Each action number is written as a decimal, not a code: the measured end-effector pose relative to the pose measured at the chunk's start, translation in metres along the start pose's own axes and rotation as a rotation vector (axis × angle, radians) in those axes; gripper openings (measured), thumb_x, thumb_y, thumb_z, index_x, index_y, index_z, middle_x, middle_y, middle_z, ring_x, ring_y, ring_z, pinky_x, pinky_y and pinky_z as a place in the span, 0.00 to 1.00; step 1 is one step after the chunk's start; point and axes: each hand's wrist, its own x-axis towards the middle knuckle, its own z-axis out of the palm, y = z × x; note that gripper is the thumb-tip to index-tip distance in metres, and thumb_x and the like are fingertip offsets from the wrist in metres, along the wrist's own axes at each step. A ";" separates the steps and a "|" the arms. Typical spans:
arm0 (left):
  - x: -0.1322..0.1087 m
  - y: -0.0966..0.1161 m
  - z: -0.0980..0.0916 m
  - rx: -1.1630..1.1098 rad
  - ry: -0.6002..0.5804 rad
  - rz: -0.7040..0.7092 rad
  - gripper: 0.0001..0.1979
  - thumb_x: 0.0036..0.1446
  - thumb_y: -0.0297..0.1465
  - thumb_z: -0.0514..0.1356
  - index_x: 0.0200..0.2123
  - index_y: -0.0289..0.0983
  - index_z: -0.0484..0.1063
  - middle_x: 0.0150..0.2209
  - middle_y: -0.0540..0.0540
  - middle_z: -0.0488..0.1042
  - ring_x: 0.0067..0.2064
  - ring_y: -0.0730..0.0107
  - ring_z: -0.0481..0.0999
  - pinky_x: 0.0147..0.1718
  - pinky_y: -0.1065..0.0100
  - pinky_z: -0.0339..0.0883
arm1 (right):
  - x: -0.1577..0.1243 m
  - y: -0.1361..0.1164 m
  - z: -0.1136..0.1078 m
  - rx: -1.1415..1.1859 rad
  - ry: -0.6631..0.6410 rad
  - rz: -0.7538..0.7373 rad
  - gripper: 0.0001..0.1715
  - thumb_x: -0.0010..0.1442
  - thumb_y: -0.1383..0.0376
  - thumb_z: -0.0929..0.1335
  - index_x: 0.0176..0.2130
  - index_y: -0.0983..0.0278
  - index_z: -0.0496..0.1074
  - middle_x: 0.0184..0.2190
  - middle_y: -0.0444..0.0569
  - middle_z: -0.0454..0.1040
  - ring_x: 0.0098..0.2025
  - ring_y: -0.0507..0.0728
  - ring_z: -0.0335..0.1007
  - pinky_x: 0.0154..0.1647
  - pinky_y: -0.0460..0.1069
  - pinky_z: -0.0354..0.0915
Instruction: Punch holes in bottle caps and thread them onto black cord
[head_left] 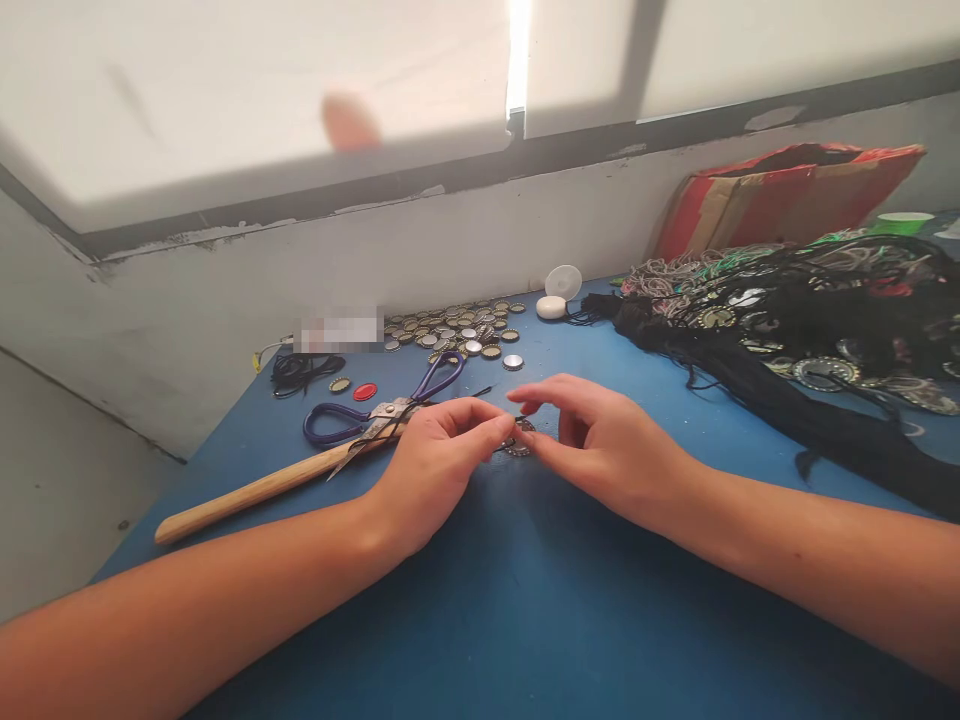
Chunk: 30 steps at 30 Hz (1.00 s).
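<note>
A small handicraft workshop, it seems: scissors [390, 410] and a wooden handle [247, 495] near the left edge of the counter [480, 610], metal bottle caps [471, 335] scattered along its far edge, black cords [757, 395] heaped toward its right.

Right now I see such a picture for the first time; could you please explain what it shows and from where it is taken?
No machine here: a camera on a person's head looks forward and down. The bare left hand and right hand meet at a small round metal piece; the right thumb and forefinger stand apart, and fingers hide what is held. On the blue table lie scissors, a wooden stick and bottle caps, with black threads at the right.
</note>
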 end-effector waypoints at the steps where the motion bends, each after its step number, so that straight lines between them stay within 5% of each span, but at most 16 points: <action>1: 0.000 0.000 0.000 0.004 -0.001 -0.005 0.11 0.56 0.38 0.61 0.29 0.37 0.75 0.24 0.51 0.67 0.26 0.75 0.60 0.27 0.70 0.55 | -0.001 -0.001 0.000 0.023 0.016 -0.025 0.18 0.57 0.64 0.68 0.49 0.59 0.72 0.42 0.45 0.73 0.24 0.47 0.62 0.25 0.48 0.65; 5: 0.001 0.000 0.001 -0.027 -0.044 -0.015 0.13 0.56 0.41 0.62 0.29 0.36 0.75 0.25 0.51 0.66 0.27 0.76 0.59 0.28 0.70 0.55 | -0.003 -0.005 0.000 0.163 0.007 -0.139 0.17 0.58 0.68 0.67 0.48 0.60 0.71 0.41 0.45 0.71 0.28 0.47 0.68 0.30 0.46 0.69; 12: 0.001 -0.003 -0.001 -0.012 -0.079 -0.005 0.16 0.56 0.44 0.61 0.33 0.36 0.76 0.33 0.47 0.73 0.36 0.70 0.68 0.36 0.68 0.59 | -0.001 -0.008 0.000 0.229 0.022 -0.104 0.11 0.59 0.64 0.68 0.43 0.60 0.73 0.33 0.45 0.75 0.34 0.51 0.73 0.35 0.48 0.72; 17: 0.000 -0.003 0.000 0.004 -0.038 -0.007 0.16 0.54 0.45 0.63 0.33 0.37 0.75 0.31 0.48 0.72 0.33 0.71 0.67 0.34 0.68 0.60 | -0.001 -0.010 -0.002 0.256 0.034 -0.054 0.11 0.60 0.62 0.68 0.43 0.61 0.74 0.28 0.43 0.74 0.29 0.50 0.71 0.30 0.46 0.69; 22: 0.001 -0.004 0.001 0.015 0.002 0.031 0.15 0.51 0.42 0.66 0.39 0.40 0.76 0.20 0.54 0.60 0.23 0.76 0.58 0.24 0.70 0.53 | -0.001 -0.012 -0.002 0.332 -0.009 -0.007 0.12 0.62 0.64 0.66 0.44 0.57 0.76 0.23 0.39 0.69 0.23 0.46 0.62 0.23 0.43 0.62; 30: -0.001 -0.002 0.002 -0.029 -0.062 -0.001 0.12 0.52 0.40 0.66 0.31 0.37 0.76 0.29 0.48 0.73 0.30 0.72 0.68 0.28 0.69 0.58 | -0.004 -0.014 -0.003 0.370 -0.049 0.101 0.12 0.61 0.64 0.65 0.44 0.57 0.76 0.18 0.37 0.65 0.19 0.46 0.61 0.21 0.44 0.63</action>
